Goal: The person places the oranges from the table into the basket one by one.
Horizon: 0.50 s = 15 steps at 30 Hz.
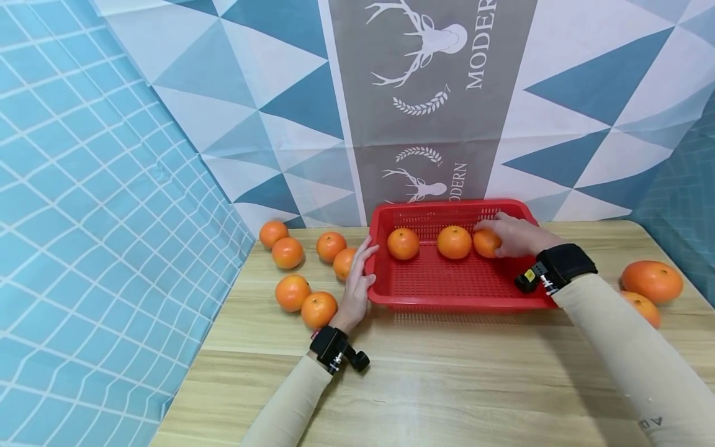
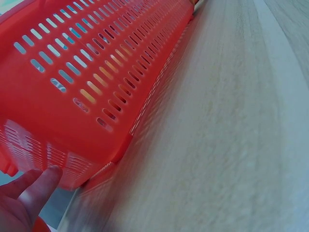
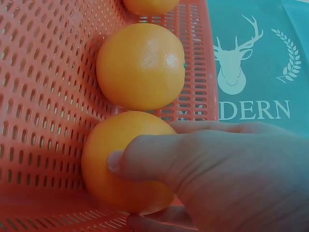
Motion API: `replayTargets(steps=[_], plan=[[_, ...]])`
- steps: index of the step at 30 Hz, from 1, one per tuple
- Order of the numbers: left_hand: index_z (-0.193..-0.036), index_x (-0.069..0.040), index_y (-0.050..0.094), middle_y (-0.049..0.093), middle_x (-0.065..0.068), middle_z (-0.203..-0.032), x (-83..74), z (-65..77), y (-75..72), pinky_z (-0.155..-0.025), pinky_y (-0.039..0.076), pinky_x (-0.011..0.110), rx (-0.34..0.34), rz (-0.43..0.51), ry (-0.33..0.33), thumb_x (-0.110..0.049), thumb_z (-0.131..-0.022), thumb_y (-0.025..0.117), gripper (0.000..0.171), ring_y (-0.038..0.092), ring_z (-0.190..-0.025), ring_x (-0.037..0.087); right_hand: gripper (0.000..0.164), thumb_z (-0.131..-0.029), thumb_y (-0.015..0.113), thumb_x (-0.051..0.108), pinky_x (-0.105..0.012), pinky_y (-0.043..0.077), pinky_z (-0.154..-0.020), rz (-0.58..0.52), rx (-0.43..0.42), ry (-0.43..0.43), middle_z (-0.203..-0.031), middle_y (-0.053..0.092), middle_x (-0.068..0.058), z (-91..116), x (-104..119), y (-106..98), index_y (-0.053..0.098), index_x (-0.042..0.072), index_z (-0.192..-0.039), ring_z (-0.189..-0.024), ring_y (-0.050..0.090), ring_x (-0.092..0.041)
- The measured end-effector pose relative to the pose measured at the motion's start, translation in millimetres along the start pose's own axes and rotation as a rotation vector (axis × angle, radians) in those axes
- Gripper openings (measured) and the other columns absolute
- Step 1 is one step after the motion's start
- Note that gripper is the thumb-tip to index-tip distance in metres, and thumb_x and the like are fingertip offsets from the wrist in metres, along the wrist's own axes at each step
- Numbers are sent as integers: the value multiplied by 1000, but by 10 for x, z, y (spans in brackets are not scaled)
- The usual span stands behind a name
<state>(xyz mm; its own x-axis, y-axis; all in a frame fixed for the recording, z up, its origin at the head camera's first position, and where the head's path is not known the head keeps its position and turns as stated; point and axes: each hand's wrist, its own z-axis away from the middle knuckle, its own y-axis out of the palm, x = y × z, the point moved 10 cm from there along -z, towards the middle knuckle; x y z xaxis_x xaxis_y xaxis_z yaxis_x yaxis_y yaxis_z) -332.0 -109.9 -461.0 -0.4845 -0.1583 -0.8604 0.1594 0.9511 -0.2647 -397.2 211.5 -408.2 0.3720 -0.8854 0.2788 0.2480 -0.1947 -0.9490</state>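
One glossy, round orange fruit (image 1: 485,244), likely firm, slippery; your right fingers (image 3: 145,157) pinch its sides, best hold; left fingers (image 2: 42,190) spread.

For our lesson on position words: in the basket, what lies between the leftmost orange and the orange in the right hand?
The middle orange lies between the leftmost orange and the held orange, as the head view shows.

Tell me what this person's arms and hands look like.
The left hand and right hand are gloveless. The left sleeve and right sleeve are beige, the right one with dark lettering. The left wristband and right wristband are black, each carrying a small black camera with silvery hardware; a yellow patch sits beside the right one.
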Motion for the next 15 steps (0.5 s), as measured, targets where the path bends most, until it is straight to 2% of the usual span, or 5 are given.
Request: replayTargets(steps=[5, 11, 15], plan=[[-167, -5, 48, 26, -2, -189, 213, -9, -30, -143, 30, 49, -20, -70, 43, -5, -97, 43, 69, 28, -175, 25, 71, -86, 90, 2, -69, 62, -105, 0, 5, 9, -139, 57, -37, 11, 2, 5, 65, 1, -152, -122, 59, -49], [-166, 3, 45, 23, 11, -189, 23, -5, -9, -140, 28, 69, 5, -10, 69, -9, -97, 43, 70, 25, -174, 39, 73, -86, 90, 0, -69, 62, -103, 1, 8, 20, -140, 56, -38, 17, -8, 12, 63, 2, -153, -119, 61, -50], [-167, -2, 46, 25, 3, -190, 38, -1, -18, -142, 30, 56, -3, -58, 26, -8, -98, 43, 69, 26, -175, 27, 72, -86, 89, 1, -71, 62, -103, 10, 6, 19, -140, 55, -39, 20, -1, 6, 62, 1, -153, -116, 61, -50]])
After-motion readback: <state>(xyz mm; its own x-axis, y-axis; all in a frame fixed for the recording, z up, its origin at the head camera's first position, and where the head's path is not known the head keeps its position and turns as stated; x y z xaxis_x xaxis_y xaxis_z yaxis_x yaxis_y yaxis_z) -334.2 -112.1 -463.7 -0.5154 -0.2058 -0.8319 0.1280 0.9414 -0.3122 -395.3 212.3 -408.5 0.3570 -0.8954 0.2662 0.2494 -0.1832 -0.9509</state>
